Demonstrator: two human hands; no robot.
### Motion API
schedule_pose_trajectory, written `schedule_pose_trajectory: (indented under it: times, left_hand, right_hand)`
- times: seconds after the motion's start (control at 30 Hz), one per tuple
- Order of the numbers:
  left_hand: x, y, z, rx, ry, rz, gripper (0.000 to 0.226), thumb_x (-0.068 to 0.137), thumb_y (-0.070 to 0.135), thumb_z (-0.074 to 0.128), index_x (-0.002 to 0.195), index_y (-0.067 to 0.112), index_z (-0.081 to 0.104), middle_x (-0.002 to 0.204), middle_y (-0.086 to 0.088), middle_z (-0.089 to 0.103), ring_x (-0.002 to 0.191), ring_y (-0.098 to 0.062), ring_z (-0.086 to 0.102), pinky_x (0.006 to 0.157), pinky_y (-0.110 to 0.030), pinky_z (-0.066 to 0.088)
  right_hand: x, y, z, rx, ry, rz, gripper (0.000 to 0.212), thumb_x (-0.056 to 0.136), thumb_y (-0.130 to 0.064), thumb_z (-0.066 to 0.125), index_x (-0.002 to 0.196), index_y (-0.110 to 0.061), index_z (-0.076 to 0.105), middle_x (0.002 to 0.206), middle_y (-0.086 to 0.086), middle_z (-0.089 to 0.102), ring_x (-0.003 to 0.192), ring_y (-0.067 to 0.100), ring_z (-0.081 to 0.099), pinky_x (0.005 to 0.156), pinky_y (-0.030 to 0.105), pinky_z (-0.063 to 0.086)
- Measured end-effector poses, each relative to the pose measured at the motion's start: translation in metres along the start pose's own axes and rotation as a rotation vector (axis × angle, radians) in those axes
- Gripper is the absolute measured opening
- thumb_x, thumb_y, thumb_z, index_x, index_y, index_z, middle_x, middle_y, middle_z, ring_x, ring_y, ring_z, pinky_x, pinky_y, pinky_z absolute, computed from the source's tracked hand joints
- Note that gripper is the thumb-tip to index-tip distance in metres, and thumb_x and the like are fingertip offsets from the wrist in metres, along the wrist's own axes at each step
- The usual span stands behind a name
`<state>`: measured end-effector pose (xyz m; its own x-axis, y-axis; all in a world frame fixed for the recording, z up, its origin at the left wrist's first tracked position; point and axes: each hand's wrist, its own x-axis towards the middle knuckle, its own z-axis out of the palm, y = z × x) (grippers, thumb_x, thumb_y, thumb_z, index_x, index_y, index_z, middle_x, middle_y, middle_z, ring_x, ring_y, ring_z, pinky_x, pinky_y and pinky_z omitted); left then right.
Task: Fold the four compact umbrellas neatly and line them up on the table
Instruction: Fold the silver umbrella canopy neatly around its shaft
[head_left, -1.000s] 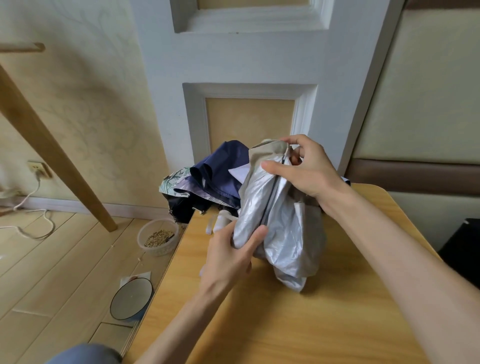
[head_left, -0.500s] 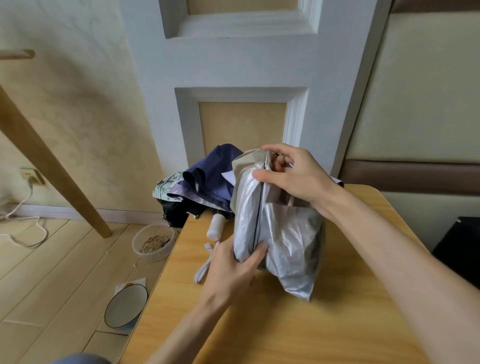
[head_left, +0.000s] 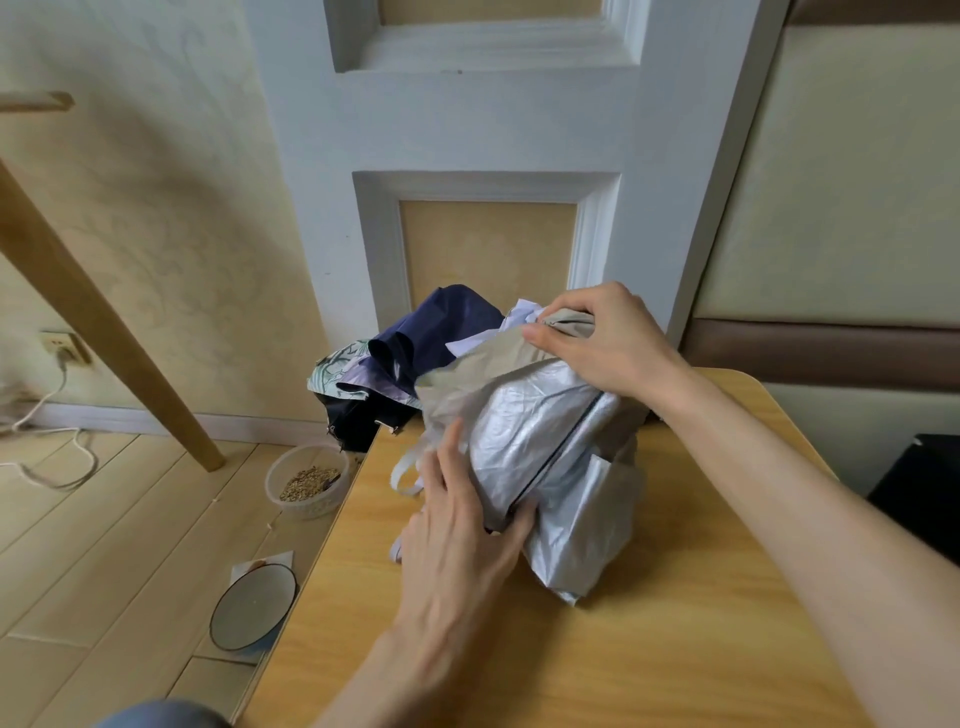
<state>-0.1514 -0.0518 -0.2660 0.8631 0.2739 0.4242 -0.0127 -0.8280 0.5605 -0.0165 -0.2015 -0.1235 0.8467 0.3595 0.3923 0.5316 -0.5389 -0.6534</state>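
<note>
One silver umbrella (head_left: 540, 431) sits loosely bunched in the middle of the desk (head_left: 675, 649). Right hand (head_left: 602, 338) pinches its far top edge; left hand (head_left: 457, 540) presses straight fingers flat against its near-left side. Navy and patterned umbrellas (head_left: 415, 343) lie heaped at the desk's far-left edge.

Worn/visible items, head cam:
1. L hand (head_left: 457, 540): bare, slim fingers.
2. L forearm (head_left: 363, 675): bare as far as btm edge of frame.
3. R hand (head_left: 602, 343): bare; thumbnail plain.
4. R forearm (head_left: 805, 499): bare, long, uncovered through to btm-right corner.
5. Blue-grey fabric patch (head_left: 156, 714): btm-left, rounded outline, blurred; prob. clothing, garment type not readable.
</note>
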Motion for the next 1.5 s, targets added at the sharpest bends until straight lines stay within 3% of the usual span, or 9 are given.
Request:
schedule_pose_trajectory:
  times: [0.23,0.43,0.53,0.63,0.73,0.93,1.03,1.17,1.5]
  left_hand:
    - [0.003,0.006,-0.014,0.093,-0.068,0.106,0.088,0.088,0.086,0.043,0.155,0.066,-0.010,0.156,0.001,0.020,0.072,-0.019,0.064,0.056,-0.034,0.057]
    - [0.021,0.003,-0.024,0.019,-0.142,0.040,0.088,0.079,0.101,0.015,0.157,0.065,-0.005,0.166,0.011,0.020,0.112,-0.019,0.068,0.083,-0.043,0.061]
    - [0.032,-0.006,-0.024,0.047,-0.102,0.050,0.083,0.087,0.092,0.003,0.160,0.055,0.015,0.165,0.007,0.027,0.151,-0.020,0.031,0.116,-0.051,0.040]
    - [0.053,-0.008,-0.018,-0.272,-0.230,0.002,0.079,0.093,0.086,0.010,0.162,0.049,0.027,0.163,0.017,0.034,0.153,-0.002,0.023,0.124,-0.032,0.023]
    - [0.079,-0.008,-0.009,-0.670,-0.258,-0.203,0.104,0.083,0.097,0.035,0.166,0.033,0.027,0.160,0.017,0.039,0.153,-0.004,0.031,0.123,-0.026,0.024]
    - [0.019,0.003,-0.039,0.024,0.243,0.170,0.058,0.104,0.070,0.030,0.136,0.027,0.052,0.129,0.005,0.054,0.113,-0.018,0.058,0.097,-0.046,0.046]
    - [0.017,0.002,-0.036,0.000,-0.024,0.075,0.067,0.092,0.089,0.030,0.137,0.043,0.051,0.123,0.020,0.061,0.106,-0.008,0.058,0.089,-0.039,0.051]
    - [0.015,-0.002,-0.029,-0.337,-0.150,-0.018,0.057,0.084,0.089,0.052,0.125,0.050,0.057,0.095,0.021,0.070,0.076,-0.002,0.070,0.063,-0.038,0.059]
    - [0.018,0.014,-0.043,-0.717,-0.575,-0.244,0.059,0.096,0.063,0.058,0.098,0.004,0.064,0.068,-0.010,0.071,0.048,-0.028,0.064,0.040,-0.028,0.041]
  right_hand:
    - [0.001,0.003,0.003,0.130,0.137,0.041,0.031,0.086,-0.034,0.084,0.074,-0.007,0.077,0.077,0.016,0.070,0.066,0.006,0.057,0.063,0.025,0.044]
    - [-0.003,0.007,0.009,0.172,0.040,0.021,0.027,0.088,-0.043,0.084,0.069,-0.025,0.076,0.065,-0.009,0.067,0.070,0.004,0.060,0.071,0.025,0.047]
    - [-0.006,0.009,0.015,0.235,0.039,0.009,0.026,0.089,-0.040,0.084,0.074,-0.019,0.079,0.063,-0.017,0.065,0.066,0.003,0.058,0.068,0.020,0.046]
    - [-0.006,0.006,0.019,0.280,0.036,-0.031,0.026,0.089,-0.034,0.084,0.078,-0.011,0.080,0.065,-0.020,0.065,0.065,-0.001,0.057,0.067,0.015,0.044]
    - [-0.005,0.003,0.018,0.291,0.054,0.007,0.027,0.088,-0.037,0.085,0.082,-0.011,0.081,0.071,-0.013,0.069,0.070,0.001,0.061,0.070,0.019,0.047]
    - [-0.002,0.003,0.007,0.315,0.102,0.115,0.025,0.089,-0.037,0.085,0.085,-0.012,0.082,0.086,-0.011,0.075,0.086,-0.007,0.066,0.079,0.019,0.051]
    - [-0.002,0.002,0.004,0.347,0.107,0.141,0.028,0.088,-0.039,0.085,0.082,-0.012,0.081,0.086,0.005,0.077,0.081,0.006,0.067,0.075,0.027,0.053]
    - [-0.002,0.002,0.003,0.356,0.100,0.147,0.028,0.086,-0.040,0.087,0.080,-0.013,0.081,0.073,-0.014,0.071,0.078,0.000,0.065,0.078,0.024,0.052]
    - [0.006,-0.004,0.001,0.280,0.040,0.014,0.032,0.088,-0.039,0.085,0.080,-0.009,0.080,0.074,0.002,0.074,0.074,0.003,0.064,0.075,0.019,0.051]
